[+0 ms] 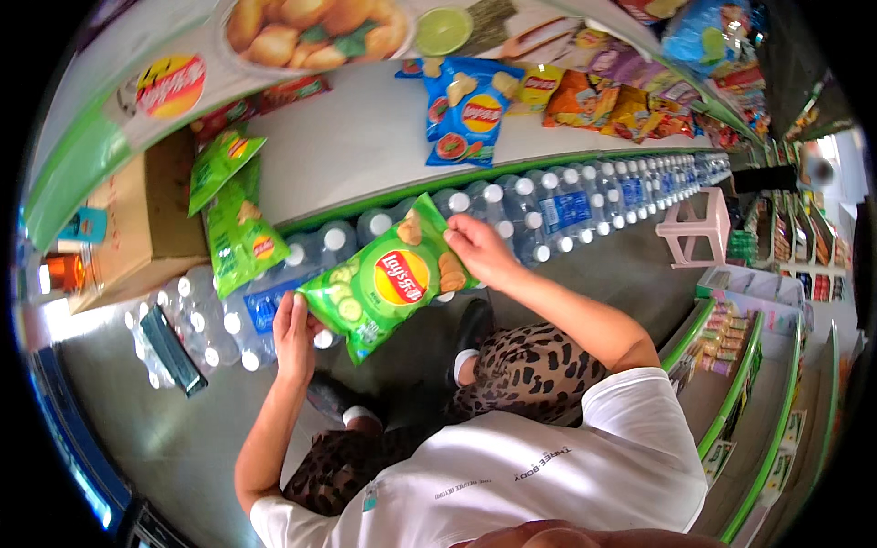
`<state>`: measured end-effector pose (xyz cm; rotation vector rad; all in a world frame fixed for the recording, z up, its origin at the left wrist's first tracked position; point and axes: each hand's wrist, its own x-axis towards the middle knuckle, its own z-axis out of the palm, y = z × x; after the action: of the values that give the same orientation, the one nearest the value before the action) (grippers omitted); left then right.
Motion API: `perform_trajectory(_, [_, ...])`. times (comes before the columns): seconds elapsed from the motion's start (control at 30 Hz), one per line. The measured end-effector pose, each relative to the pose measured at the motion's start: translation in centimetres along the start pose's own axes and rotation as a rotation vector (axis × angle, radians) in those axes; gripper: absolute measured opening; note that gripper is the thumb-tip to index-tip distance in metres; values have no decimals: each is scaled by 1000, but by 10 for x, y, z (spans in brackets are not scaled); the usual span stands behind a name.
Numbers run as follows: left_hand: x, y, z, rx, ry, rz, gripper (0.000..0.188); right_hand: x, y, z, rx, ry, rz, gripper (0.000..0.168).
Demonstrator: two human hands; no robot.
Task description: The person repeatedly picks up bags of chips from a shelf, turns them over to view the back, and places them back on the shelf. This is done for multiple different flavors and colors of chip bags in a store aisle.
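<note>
A green Lay's potato chip bag [363, 288] with cucumber pictures on it is stretched between my two hands, its front turned up to me. My left hand [294, 332] pinches its lower left corner between thumb and fingers. At the opposite end, my right hand [481, 250] grips the upper right edge. Behind the bag runs a white shelf [342, 130] with a green front edge. Two more green chip bags [245, 240] lean at the shelf's left end. Blue Lay's bags [473, 113] stand further right on it.
Packs of clear water bottles [527, 212] with white caps line the floor under the shelf. A cardboard box [147, 219] sits at left. A pink plastic stool [699, 229] stands to the right. Another green-edged shelf rack [730, 383] is at my right side.
</note>
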<state>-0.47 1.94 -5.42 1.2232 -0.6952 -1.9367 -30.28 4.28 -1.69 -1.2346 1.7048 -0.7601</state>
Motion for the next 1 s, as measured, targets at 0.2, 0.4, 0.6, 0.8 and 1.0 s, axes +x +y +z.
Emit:
perform_trajectory(0.2, [-20,-5,32,-71,-193,-138,33,-1,-12,-9,94,134,-66,9])
perform_trajectory(0.4, [-9,-18,33,-23,-30,-82,20,-10,-34,-16,-151,205,-175,12])
perform_trajectory(0.6, [-7,1,33,446,49,153,23,-16,-42,-17,-250,282,-177,18])
perform_trajectory(0.8, [-15,9,27,530,-173,180,18,-10,-34,-25,-205,280,-155,15])
perform_trajectory(1.0, [-22,3,10,-18,-321,-115,13,2,-20,-30,-62,297,-154,14])
